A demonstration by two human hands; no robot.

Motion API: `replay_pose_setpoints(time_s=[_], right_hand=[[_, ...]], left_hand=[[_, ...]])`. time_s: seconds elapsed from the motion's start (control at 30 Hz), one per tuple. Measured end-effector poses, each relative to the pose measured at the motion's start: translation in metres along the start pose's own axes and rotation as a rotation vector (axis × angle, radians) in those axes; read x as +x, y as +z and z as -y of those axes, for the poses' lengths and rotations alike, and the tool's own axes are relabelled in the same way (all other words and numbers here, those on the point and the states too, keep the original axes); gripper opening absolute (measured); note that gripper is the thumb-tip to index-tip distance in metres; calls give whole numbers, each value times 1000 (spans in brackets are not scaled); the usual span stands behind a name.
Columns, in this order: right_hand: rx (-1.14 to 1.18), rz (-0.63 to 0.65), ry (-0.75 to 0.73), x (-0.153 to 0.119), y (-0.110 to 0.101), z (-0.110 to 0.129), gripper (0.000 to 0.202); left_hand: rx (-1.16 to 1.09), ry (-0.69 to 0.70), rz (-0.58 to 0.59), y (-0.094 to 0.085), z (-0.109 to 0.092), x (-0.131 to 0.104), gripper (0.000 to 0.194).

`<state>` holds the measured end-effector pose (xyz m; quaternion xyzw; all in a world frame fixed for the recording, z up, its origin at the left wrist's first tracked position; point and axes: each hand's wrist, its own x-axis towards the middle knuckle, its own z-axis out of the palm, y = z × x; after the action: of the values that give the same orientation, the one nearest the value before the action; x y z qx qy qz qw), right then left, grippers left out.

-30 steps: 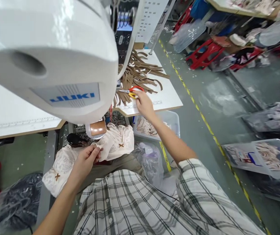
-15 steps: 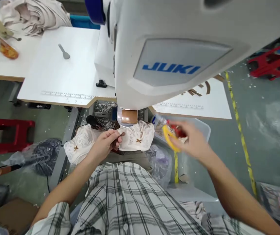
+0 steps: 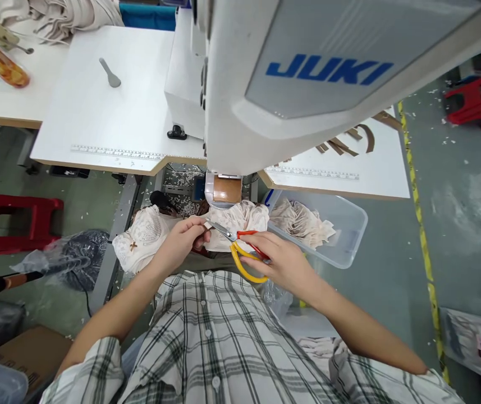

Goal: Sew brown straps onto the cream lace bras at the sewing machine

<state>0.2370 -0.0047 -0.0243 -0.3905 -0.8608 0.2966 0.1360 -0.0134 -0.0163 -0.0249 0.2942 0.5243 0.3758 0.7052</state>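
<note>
A white lace bra [image 3: 141, 238] with small brown bows lies across my lap, just below the head of a white sewing machine [image 3: 240, 134]. My left hand [image 3: 185, 238] pinches the fabric near the middle of the bra. In my right hand [image 3: 276, 258] are scissors [image 3: 246, 269] with one red and one yellow handle loop. Their blades point left, and the tips are at the fabric beside my left fingertips. Whether the blades are fully closed is hard to tell.
The white table [image 3: 118, 112] bears a grey tool [image 3: 109, 73] and brown strips [image 3: 337, 147]. Right of my lap stands a clear bin [image 3: 352, 224] with pale fabric pieces. Red stools [image 3: 46, 221] stand on the floor at both sides.
My right hand has moved left with the scissors, from over the bin to the fabric at my left hand. My left hand keeps its pinch. The view has shifted slightly.
</note>
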Motion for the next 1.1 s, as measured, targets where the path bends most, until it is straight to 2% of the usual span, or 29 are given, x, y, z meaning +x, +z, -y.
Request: replay_pose_setpoints(time_s=[0.13, 0.27, 0.47, 0.6, 0.73, 0.83, 0.97, 1.1], right_hand=[[90, -46, 87, -10, -1, 1, 29], [167, -16, 148, -9, 2, 5, 43], [243, 31, 141, 10, 13, 12, 46], [239, 32, 142, 21, 16, 11, 39], [255, 49, 132, 22, 15, 8, 37], [251, 47, 147, 14, 12, 8, 33], [166, 31, 202, -2, -1, -3, 32], [-89, -74, 309, 3, -38, -40, 36]], left_hand=[[-80, -40, -6, -7, 1, 0, 28], [-133, 22, -62, -12, 8, 2, 36], [34, 76, -122, -10, 8, -1, 32], [158, 116, -145, -8, 3, -4, 33], [226, 127, -175, -8, 3, -5, 33], [180, 155, -211, -8, 7, -5, 32], [51, 187, -261, -7, 15, -4, 29], [-100, 169, -236, -3, 14, -4, 27]])
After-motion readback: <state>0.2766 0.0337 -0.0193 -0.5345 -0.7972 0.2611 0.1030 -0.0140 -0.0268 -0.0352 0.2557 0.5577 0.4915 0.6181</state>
